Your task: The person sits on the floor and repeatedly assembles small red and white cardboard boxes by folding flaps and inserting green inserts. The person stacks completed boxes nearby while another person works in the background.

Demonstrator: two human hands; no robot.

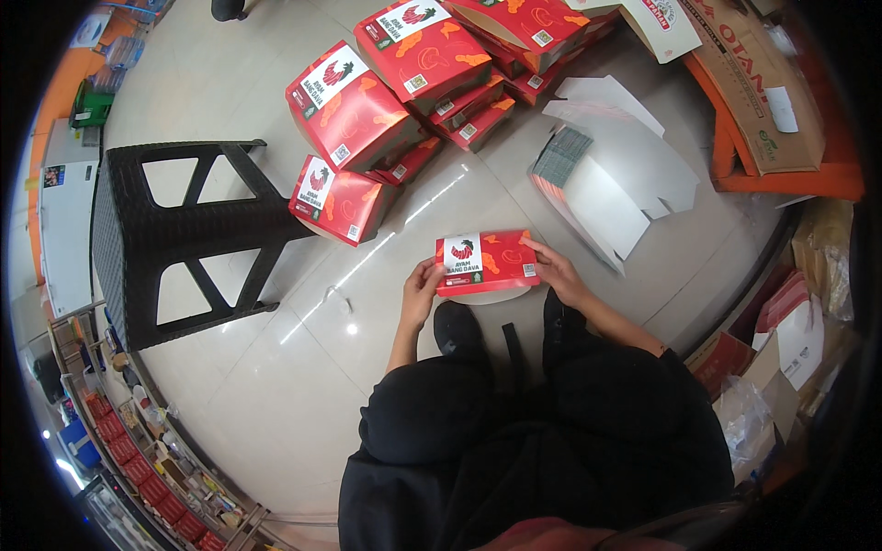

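Now both hands clamp a red box [486, 262] over the floor, just before the person's knees: left hand [421, 286] and right hand [557, 271] pinching its ends. Folding looks nearly finished; stacking beside the box pile [413, 73] likely follows.

I seem to be in a shop's back room: stacked red food boxes [386, 83], flat carton blanks [616, 174], stocked shelves [138, 450].

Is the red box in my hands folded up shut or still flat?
Folded and shut: the red box has its printed lid down, left hand and right hand gripping its ends.
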